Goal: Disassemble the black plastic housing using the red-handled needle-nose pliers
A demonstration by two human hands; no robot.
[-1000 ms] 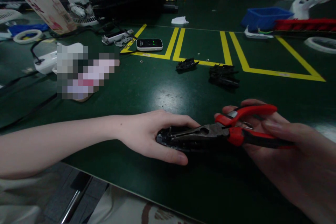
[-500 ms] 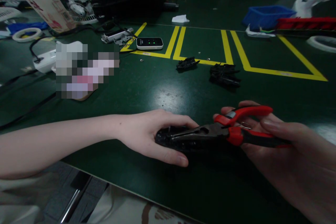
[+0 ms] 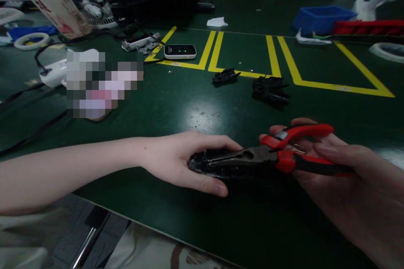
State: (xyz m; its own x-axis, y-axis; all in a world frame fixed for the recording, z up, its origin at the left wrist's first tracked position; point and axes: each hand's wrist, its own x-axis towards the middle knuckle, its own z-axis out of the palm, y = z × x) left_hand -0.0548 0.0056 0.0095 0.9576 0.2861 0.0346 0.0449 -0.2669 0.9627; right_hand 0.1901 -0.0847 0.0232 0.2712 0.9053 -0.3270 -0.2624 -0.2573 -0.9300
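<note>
My left hand (image 3: 186, 162) is wrapped round a black plastic part (image 3: 202, 167) low over the green table, thumb on the near side and fingers on the far side. In my right hand (image 3: 344, 185) are red-and-black-handled needle-nose pliers (image 3: 261, 154), held by their handles. The long jaws of the pliers point left and lie over the black part, between my left thumb and forefinger. Whether the jaw tips grip anything on the part is too dark to tell.
Beyond my hands lie several dark plastic pieces (image 3: 269, 89) on the green table (image 3: 158, 113). Yellow tape (image 3: 344, 88) marks outlines there. A small device with green lights (image 3: 179, 51), a blue bin (image 3: 323, 19), a tape roll (image 3: 31, 41) and a bottle (image 3: 55, 4) stand farther back.
The pliers and my right hand have shifted slightly to the right and up. My left hand and the black part have moved only very little.
</note>
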